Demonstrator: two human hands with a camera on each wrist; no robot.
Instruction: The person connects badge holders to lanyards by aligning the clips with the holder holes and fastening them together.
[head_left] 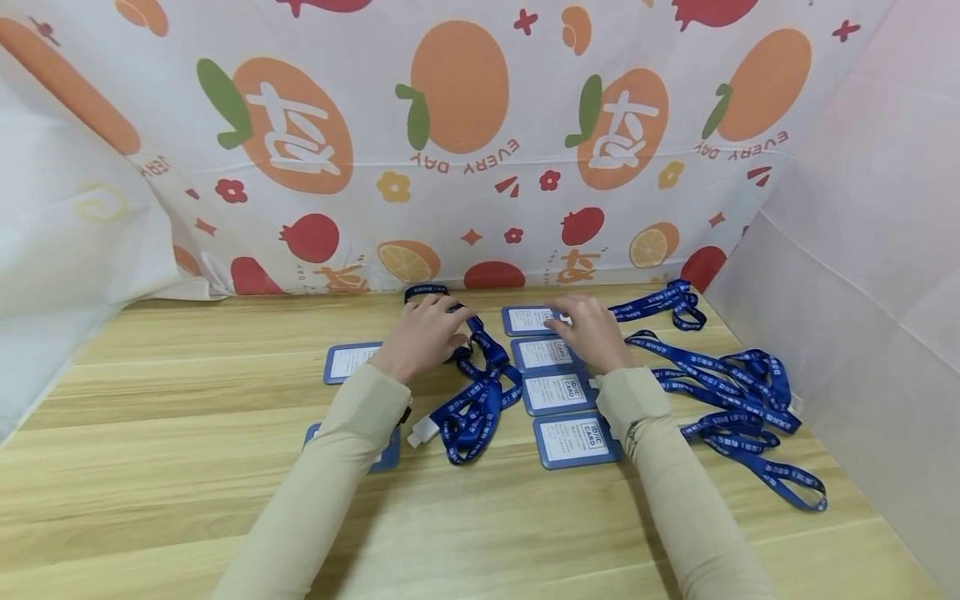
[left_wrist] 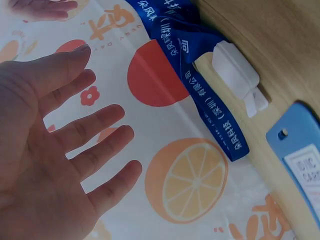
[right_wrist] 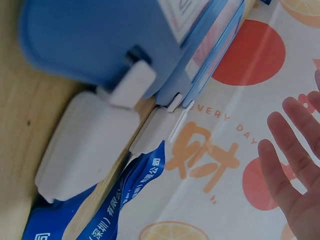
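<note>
My left hand, its fingers extended with nothing in them, hovers by a pile of blue printed lanyards. A white clip sticks out of that pile toward me. My right hand is over the right ends of the farthest blue ID card holders; its fingers look spread and hold nothing in the right wrist view. Several holders form a column, the nearest being a blue card holder. White clips, such as the clip, join these holders to lanyards.
Left of the pile lie a blue card holder and another card holder, partly hidden by my left sleeve. More blue lanyards stretch right from the column. A fruit-print curtain borders the wooden table at the back.
</note>
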